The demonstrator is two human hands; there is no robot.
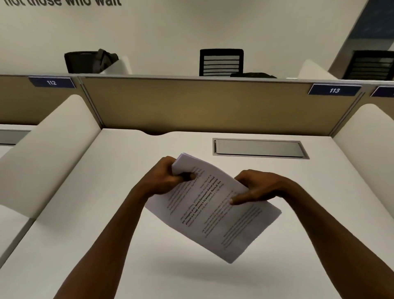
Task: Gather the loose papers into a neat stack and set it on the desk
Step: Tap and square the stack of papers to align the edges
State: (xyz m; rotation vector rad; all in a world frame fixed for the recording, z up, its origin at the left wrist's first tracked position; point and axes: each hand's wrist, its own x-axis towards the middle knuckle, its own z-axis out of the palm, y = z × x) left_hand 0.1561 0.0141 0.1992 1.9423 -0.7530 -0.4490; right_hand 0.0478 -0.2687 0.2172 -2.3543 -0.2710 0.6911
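Readable stuff first: the back divider (191, 104) has two blue number tags, "112" (51, 82) on the left and "113" (334, 90) on the right, plus a third tag (383, 92) cut off by the right edge so no number shows. Up on the wall (191, 32) there's big grey lettering (64, 2) sliced by the top of the frame; the visible part looks like "not those who wait". The papers (215, 210) have printed text, upside down from this angle and mostly blurred. A bold line in the middle is about the only bit with any shape to it, and I wouldn't trust a full reading.

Hands: the left hand (165, 180) is curled tight around the top left corner of the stack, thumb on the printed face and the other fingers hidden behind the sheets. The right hand (259, 187) pinches the right edge, thumb (239, 199) pressed flat on the top page, the rest tucked underneath out of sight. So both are closed on the paper.

The stack itself is up in the air above the white desk (106, 213), turned diagonally like a diamond, with its shadow on the desktop below. Edges look fairly lined up, with a few sheet edges fanning at the top corner.

Also a grey flap (259, 148) set into the desk near the back. Over the divider you can see black chairs (221, 62) and a dark bag-like lump (106, 57), hard to make out.
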